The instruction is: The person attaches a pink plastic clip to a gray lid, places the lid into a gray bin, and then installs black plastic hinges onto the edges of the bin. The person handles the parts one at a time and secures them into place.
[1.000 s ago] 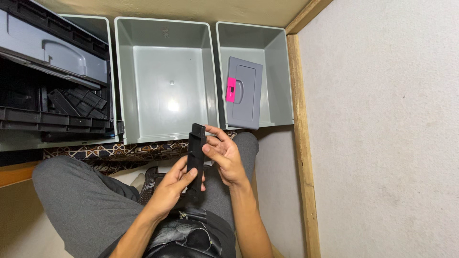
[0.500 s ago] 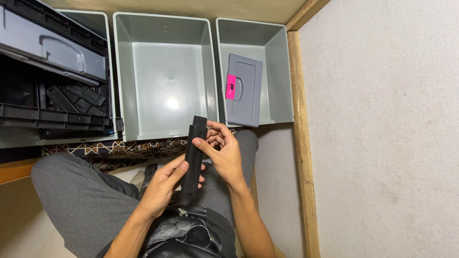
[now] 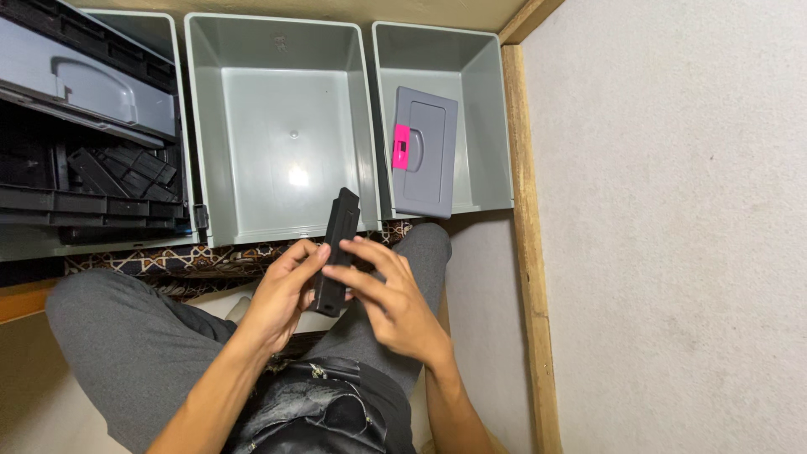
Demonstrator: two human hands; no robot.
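Beyond our left hand (image 3: 282, 294) and right hand (image 3: 395, 298) we see three bins side by side: one (image 3: 202, 126) straight ahead, one (image 3: 492, 126) right holding a case (image 3: 429, 160), one (image 3: 21, 244) left.

The person wears plain grey trousers (image 3: 118, 336) that fill the lower left of the frame and run up toward the centre. At bottom centre lies a dark, shiny black garment (image 3: 319, 412) with small metal studs. Both forearms are bare, without sleeves, watch or rings.
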